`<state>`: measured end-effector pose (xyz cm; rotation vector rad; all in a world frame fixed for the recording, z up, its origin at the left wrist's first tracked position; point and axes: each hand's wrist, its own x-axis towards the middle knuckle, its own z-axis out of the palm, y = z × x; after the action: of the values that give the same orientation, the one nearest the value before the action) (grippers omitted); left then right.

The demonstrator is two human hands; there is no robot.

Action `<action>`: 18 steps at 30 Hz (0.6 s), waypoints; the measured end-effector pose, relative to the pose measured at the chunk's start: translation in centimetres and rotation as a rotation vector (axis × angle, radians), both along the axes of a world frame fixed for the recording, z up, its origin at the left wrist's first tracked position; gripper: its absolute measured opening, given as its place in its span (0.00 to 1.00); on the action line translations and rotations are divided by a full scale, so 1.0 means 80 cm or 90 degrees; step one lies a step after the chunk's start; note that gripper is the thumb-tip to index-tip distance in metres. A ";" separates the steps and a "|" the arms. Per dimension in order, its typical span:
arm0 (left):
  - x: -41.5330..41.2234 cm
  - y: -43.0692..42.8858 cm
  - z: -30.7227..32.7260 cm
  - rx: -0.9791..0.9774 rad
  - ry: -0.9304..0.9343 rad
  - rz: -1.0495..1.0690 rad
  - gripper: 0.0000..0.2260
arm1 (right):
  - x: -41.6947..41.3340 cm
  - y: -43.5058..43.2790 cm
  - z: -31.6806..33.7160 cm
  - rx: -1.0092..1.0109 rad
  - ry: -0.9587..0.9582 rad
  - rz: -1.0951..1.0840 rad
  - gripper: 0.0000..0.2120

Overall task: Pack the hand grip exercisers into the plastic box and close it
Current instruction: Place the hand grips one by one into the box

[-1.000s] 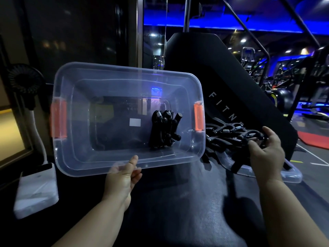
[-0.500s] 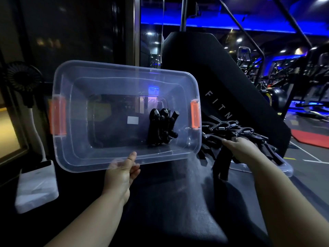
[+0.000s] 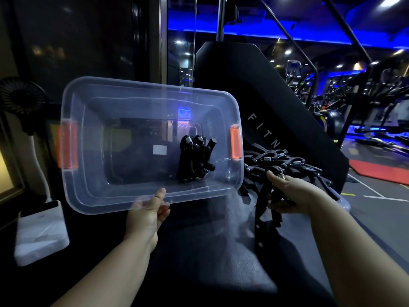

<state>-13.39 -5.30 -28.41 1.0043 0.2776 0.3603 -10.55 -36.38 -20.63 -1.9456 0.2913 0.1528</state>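
Nearest, at my left hand (image 3: 148,209): box (image 3: 73,111), clear, orange latches (image 3: 235,144), mouth tilted toward me, near rim pinched between thumb and fingers. At my right hand (image 3: 292,193): fingers curled round black grips (image 3: 265,209). Just beyond it: pile (image 3: 281,165) of more. Beyond my left hand, inside box: one bundle (image 3: 195,158).

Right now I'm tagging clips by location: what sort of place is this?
Probably a gym: exercise machines stand behind, a black pad reads FITN, and hand grip exercisers lie piled beside the plastic box.
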 end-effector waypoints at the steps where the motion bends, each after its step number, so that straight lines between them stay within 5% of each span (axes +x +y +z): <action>1: 0.000 0.000 0.000 -0.004 0.002 0.001 0.10 | -0.003 0.000 -0.001 0.018 -0.007 -0.001 0.30; 6: -0.001 0.001 0.001 -0.012 0.006 -0.001 0.11 | -0.010 -0.003 -0.007 0.082 -0.010 -0.014 0.37; 12: 0.000 0.001 0.001 -0.015 0.004 -0.002 0.10 | -0.010 0.002 -0.025 -0.090 -0.067 0.007 0.13; 18: -0.001 0.000 0.001 -0.014 0.001 -0.002 0.10 | -0.010 0.018 -0.031 -0.344 -0.114 -0.048 0.38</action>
<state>-13.47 -5.27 -28.34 0.9835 0.2810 0.3534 -11.35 -34.92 -23.13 -2.4583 0.3074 -0.1682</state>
